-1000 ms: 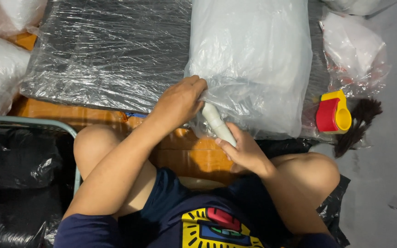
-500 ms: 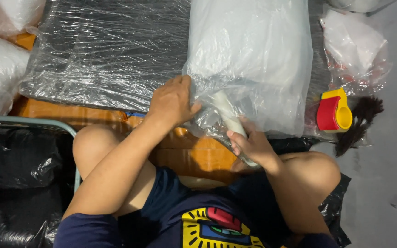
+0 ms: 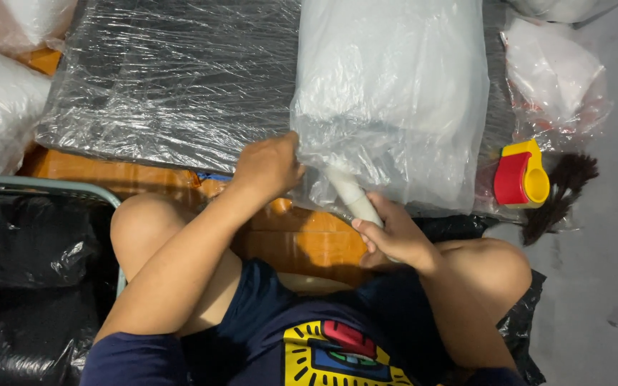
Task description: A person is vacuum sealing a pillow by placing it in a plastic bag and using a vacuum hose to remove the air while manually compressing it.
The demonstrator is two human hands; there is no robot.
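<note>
Since half a second ago I see right hand (image 3: 395,239) slid down the white tube (image 3: 352,196), closed round its lower end, left hand (image 3: 270,166) pinching the clear bag (image 3: 395,100) mouth, bag lying on wrapped surface (image 3: 173,86), red-yellow dispenser (image 3: 520,175) beside it

Soft, even light falls from overhead, moderately bright. Glare streaks the stretch-wrapped black bundle (image 3: 173,78) and the clear plastic bag (image 3: 395,93). The black bags (image 3: 30,286) at left sink into shadow, detail perhaps lost. Focus is sharp; slight softness shows toward the corners.

The right hand (image 3: 393,237) has drawn the white tube (image 3: 352,194) farther from the bag (image 3: 391,100).
</note>
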